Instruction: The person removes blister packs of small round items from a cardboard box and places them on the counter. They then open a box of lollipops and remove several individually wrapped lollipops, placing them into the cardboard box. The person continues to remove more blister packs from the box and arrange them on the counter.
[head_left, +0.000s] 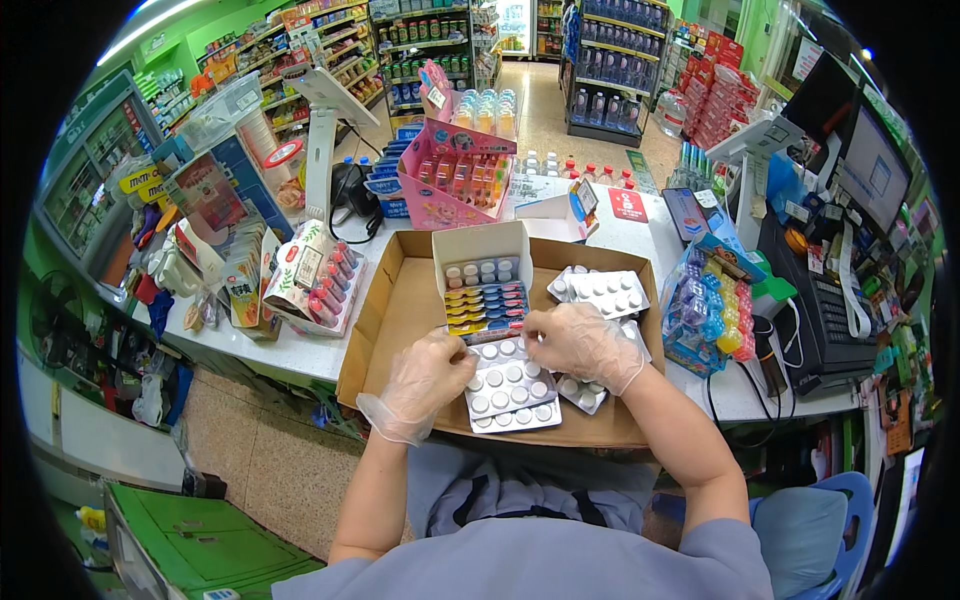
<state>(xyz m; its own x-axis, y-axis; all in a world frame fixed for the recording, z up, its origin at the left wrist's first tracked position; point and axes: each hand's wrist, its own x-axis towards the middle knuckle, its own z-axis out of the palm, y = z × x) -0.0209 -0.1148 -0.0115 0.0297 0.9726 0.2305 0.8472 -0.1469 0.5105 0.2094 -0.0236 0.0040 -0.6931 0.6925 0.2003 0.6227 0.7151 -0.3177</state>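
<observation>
A thin clear glove covers each of my hands over a shallow cardboard tray (394, 300). My left hand (420, 375) pinches the left edge of a white blister pack (501, 350). At that pack's right edge are the closed fingertips of my right hand (589, 345). Beneath and nearer to me, more blister packs (511, 388) with round white bumps overlap. Just beyond my fingers stands an open white carton (482, 247), holding stacked yellow and blue packets (486, 304) and round-topped pieces behind them. Further blister packs (606, 292) lie at the tray's right, partly under my right hand.
Left of the tray is a box of red-pink tubes (319, 281). A pink display box (457, 180) stands behind it on the white counter (315, 360). To the right are a pack of colourful containers (705, 307), a keyboard (829, 315) and a monitor (874, 165). Cables hang nearby.
</observation>
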